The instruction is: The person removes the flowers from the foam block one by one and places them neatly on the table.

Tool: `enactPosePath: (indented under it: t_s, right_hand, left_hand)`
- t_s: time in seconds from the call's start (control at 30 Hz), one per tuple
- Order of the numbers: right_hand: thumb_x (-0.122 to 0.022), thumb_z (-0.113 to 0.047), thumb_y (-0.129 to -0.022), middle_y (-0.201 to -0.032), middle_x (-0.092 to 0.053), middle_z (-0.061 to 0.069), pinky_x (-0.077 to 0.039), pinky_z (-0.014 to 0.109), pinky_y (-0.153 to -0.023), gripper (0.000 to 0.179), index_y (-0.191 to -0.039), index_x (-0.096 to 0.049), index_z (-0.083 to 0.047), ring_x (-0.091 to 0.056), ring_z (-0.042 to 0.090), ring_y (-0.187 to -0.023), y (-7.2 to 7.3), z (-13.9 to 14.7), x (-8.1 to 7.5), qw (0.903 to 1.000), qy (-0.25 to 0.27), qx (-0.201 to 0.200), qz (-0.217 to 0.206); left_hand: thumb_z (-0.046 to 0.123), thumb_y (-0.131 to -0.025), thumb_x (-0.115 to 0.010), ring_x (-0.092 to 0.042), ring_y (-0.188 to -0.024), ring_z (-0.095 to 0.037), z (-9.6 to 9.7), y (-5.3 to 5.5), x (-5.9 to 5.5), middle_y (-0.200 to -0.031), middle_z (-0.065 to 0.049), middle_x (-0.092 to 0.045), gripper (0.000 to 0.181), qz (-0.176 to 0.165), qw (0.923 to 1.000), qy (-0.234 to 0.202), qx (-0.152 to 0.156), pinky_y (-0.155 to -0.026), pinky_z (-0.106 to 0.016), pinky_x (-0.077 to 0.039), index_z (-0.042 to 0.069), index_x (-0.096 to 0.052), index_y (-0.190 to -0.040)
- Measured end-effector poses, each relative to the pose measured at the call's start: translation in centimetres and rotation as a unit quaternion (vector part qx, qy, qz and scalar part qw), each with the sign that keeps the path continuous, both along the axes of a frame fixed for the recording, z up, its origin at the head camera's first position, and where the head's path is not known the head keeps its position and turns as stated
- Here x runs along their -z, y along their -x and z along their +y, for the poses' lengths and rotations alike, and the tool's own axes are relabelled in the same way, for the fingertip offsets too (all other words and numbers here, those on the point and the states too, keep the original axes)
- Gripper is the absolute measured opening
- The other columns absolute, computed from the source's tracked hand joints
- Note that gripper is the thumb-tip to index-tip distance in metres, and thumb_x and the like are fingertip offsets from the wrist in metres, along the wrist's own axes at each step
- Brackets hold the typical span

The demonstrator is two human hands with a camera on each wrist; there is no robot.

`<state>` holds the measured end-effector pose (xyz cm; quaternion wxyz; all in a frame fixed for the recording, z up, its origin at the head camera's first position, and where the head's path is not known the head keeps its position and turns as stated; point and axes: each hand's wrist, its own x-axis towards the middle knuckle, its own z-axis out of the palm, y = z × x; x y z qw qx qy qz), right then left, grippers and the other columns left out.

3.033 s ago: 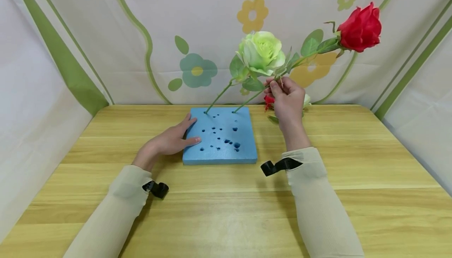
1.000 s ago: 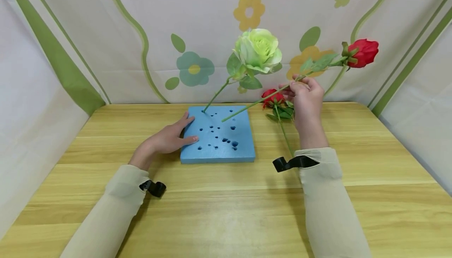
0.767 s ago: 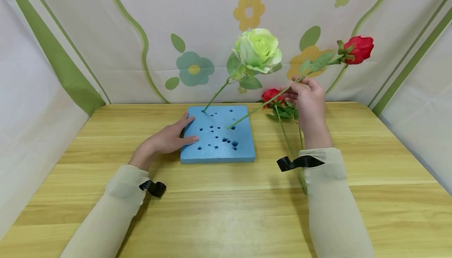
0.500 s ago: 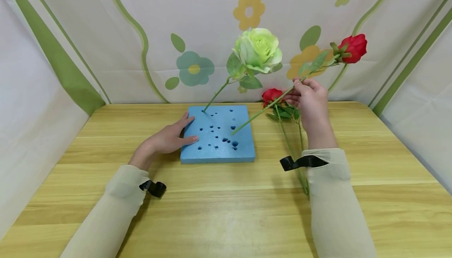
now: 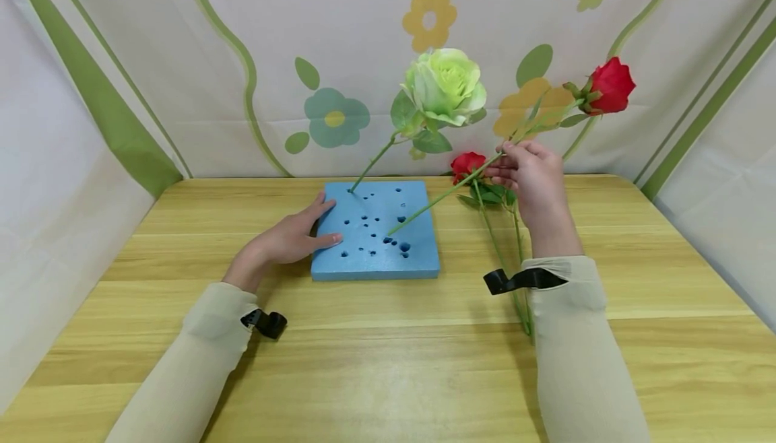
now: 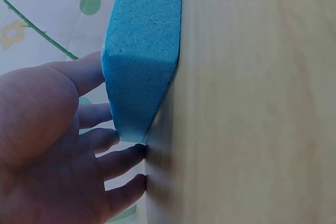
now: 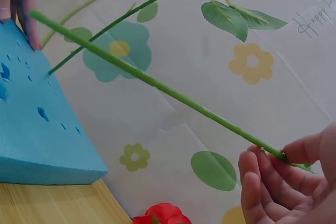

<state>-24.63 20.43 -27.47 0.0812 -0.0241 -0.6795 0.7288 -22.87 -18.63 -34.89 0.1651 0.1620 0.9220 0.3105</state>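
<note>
My left hand rests at the left edge of a blue foam block, its thumb on the top face and its fingers spread along the side, fairly straight in the left wrist view. Between thumb and fingertips my right hand pinches the stem of a red rose partway along it. The bloom points up to the right, and the bare lower end of the stem is free over the block's holes. A pale green rose stands tilted in a hole at the block's back left.
Another red rose lies on the wooden table right of the block, with a second stem beside it, its upper part hidden behind my right hand. A flower-printed cloth hangs behind the table.
Three seconds ago the held stem's end was at the block's back right hole; now it is out and over the middle. My right hand has moved right and slightly nearer. My left hand stays.
</note>
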Motion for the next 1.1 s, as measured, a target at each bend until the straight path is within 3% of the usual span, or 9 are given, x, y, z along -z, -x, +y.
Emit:
enactPosePath:
  t_s: [0.27,0.6,0.73,0.9,1.1]
  right_hand:
    - [-0.062,-0.020,-0.108,-0.083,-0.072,0.002,-0.062,0.024,-0.073,0.024,-0.094,-0.070,-0.003,-0.073,0.017,-0.076,-0.1,0.3,-0.1,0.9967,-0.042,-0.062,-0.031]
    - [-0.064,-0.015,-0.107,-0.079,-0.069,0.001,-0.064,0.026,-0.071,0.018,-0.092,-0.072,-0.009,-0.073,0.015,-0.069,0.2,0.8,0.2,0.9761,-0.124,-0.160,-0.080]
    - [-0.063,-0.017,-0.108,-0.083,-0.070,-0.001,-0.065,0.027,-0.074,0.015,-0.105,-0.070,-0.004,-0.073,0.013,-0.072,0.4,1.1,0.7,0.9660,-0.156,-0.181,-0.098]
    - [-0.060,-0.022,-0.110,-0.087,-0.069,-0.003,-0.064,0.027,-0.079,0.034,-0.129,-0.060,0.006,-0.071,0.011,-0.075,0.8,1.4,1.6,0.9517,-0.193,-0.202,-0.127]
    - [-0.060,-0.022,-0.110,-0.083,-0.069,0.000,-0.064,0.031,-0.080,0.041,-0.134,-0.059,0.012,-0.071,0.014,-0.075,1.2,1.7,2.7,0.9373,-0.222,-0.231,-0.138]
  left_hand:
    - [0.044,-0.109,-0.057,-0.004,-0.167,-0.042,0.0,0.0,0.0,-0.180,-0.010,0.010,0.085,0.001,1.0000,0.001,-0.001,-0.133,-0.064,-0.013,0.015,-0.009,-0.173]
    - [0.045,-0.110,-0.057,-0.003,-0.167,-0.042,0.0,0.0,0.0,-0.180,-0.009,0.010,0.085,-0.003,1.0000,0.001,-0.003,-0.133,-0.064,-0.013,0.015,-0.009,-0.173]
    - [0.045,-0.110,-0.057,-0.003,-0.167,-0.042,0.0,-0.1,0.0,-0.180,-0.009,0.010,0.084,-0.003,1.0000,0.001,-0.003,-0.133,-0.064,-0.013,0.015,-0.009,-0.173]
    - [0.045,-0.110,-0.057,-0.003,-0.167,-0.042,-0.1,0.0,0.1,-0.181,-0.009,0.010,0.085,-0.001,1.0000,0.000,-0.002,-0.133,-0.064,-0.013,0.015,-0.010,-0.173]
    - [0.045,-0.110,-0.057,-0.003,-0.167,-0.042,0.0,0.0,0.0,-0.181,-0.009,0.010,0.084,-0.002,1.0000,-0.003,-0.002,-0.133,-0.064,-0.012,0.015,-0.010,-0.173]
